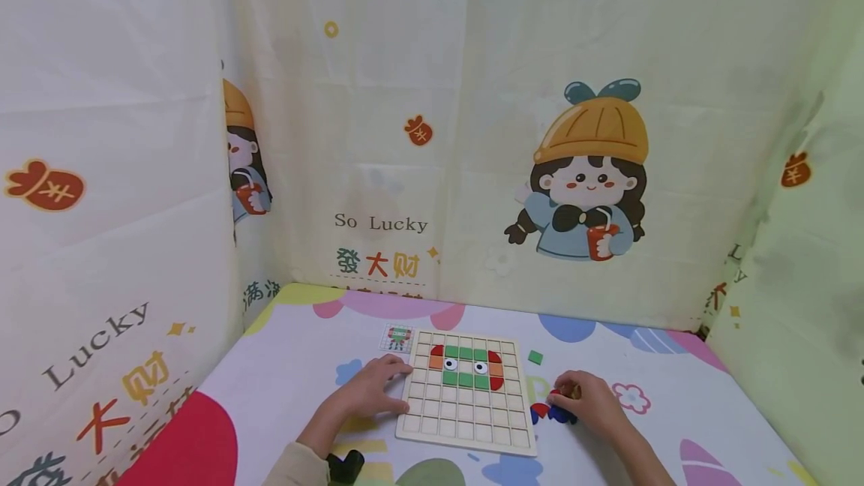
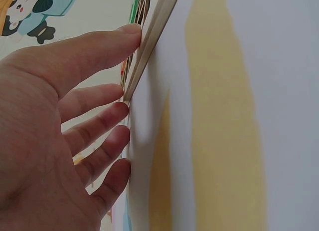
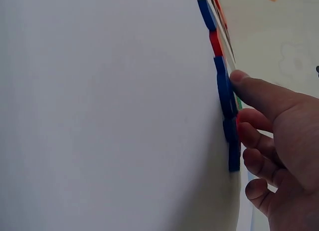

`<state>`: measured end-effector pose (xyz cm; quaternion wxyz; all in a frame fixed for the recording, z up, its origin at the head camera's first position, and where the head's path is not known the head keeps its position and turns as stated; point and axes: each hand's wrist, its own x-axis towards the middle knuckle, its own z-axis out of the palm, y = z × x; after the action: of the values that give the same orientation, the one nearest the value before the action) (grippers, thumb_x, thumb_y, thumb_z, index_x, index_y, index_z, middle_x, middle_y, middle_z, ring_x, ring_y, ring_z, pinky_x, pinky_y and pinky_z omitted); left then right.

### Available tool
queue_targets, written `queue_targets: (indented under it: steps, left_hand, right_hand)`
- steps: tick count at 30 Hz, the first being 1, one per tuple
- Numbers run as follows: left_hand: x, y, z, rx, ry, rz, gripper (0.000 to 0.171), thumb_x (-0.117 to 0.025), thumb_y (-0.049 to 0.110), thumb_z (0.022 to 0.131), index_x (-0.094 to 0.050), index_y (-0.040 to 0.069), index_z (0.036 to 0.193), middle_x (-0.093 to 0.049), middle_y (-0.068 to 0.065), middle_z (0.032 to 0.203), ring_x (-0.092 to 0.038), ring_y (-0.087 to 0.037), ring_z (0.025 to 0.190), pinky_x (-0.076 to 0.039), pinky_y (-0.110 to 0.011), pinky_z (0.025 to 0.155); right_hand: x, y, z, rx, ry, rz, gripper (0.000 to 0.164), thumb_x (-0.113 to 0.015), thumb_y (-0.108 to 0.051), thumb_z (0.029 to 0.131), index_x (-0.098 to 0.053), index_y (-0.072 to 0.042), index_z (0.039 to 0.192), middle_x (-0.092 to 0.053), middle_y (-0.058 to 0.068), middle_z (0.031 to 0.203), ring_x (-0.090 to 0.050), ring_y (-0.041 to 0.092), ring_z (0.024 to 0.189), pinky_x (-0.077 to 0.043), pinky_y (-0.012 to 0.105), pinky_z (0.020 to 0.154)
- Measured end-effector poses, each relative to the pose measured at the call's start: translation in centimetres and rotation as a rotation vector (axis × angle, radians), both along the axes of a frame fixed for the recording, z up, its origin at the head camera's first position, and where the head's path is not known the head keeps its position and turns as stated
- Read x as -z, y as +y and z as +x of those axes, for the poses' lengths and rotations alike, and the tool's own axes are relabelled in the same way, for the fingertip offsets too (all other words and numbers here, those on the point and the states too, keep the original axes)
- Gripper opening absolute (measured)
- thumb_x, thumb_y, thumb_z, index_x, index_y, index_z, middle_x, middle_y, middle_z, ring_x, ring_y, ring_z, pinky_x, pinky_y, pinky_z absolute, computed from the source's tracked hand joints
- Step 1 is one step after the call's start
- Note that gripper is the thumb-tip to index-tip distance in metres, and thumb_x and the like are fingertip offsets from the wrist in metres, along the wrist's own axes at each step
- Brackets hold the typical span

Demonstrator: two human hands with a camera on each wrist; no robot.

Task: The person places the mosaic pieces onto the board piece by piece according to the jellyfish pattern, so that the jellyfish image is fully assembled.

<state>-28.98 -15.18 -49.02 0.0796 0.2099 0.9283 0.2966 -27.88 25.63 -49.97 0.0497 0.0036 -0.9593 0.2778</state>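
A square wooden grid board (image 1: 466,422) lies on the table, with green, red and orange tiles and two eye tiles (image 1: 481,368) set in its upper half. My left hand (image 1: 367,387) touches the board's left edge, its thumb and fingers spread along the side. In the left wrist view, the thumb (image 2: 99,50) meets the wooden rim. To the right of the board, my right hand (image 1: 590,402) is over a small group of blue (image 3: 225,91) and red pieces (image 3: 215,43). Its thumb tip lies at a blue piece, the other fingers loosely bent beside the group.
A small pattern card (image 1: 397,338) lies at the board's upper left corner. One loose green tile (image 1: 535,357) sits right of the board. A black object (image 1: 346,465) shows by the left sleeve. Printed cloth walls (image 1: 378,171) stand behind and at both sides.
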Motion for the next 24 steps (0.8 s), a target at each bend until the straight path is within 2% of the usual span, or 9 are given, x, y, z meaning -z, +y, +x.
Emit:
queue_targets:
  steps: [10, 14, 24]
  left_hand:
    - [0.3, 0.0, -0.2, -0.005, 0.000, -0.003, 0.064, -0.079, 0.038, 0.077, -0.057, 0.017, 0.134, -0.047, -0.010, 0.142, -0.042, -0.034, 0.131, -0.038, -0.058, 0.106]
    - [0.4, 0.1, -0.2, -0.006, 0.001, -0.008, 0.064, -0.079, 0.038, 0.077, -0.057, 0.017, 0.134, -0.047, -0.010, 0.142, -0.042, -0.034, 0.131, -0.038, -0.058, 0.106]
    - [0.3, 0.0, -0.2, -0.013, 0.003, -0.011, 0.064, -0.079, 0.038, 0.077, -0.057, 0.017, 0.134, -0.046, -0.011, 0.143, -0.041, -0.035, 0.132, -0.037, -0.058, 0.107]
  right_hand:
    - [-0.3, -2.0, -0.8, -0.031, -0.020, -0.023, 0.031, -0.080, -0.014, 0.077, -0.070, -0.009, 0.106, -0.063, -0.001, 0.090, -0.049, 0.014, 0.078, -0.045, 0.024, 0.064]
    - [-0.3, -2.1, -0.9, -0.032, -0.027, -0.025, 0.033, -0.080, -0.013, 0.076, -0.070, -0.009, 0.108, -0.065, 0.000, 0.096, -0.050, 0.014, 0.080, -0.048, 0.025, 0.067]
    - [-0.2, -1.7, -1.0, -0.033, -0.011, 0.006, 0.024, -0.080, -0.016, 0.076, -0.074, -0.013, 0.099, -0.056, 0.000, 0.084, -0.046, 0.015, 0.075, -0.040, 0.022, 0.057]
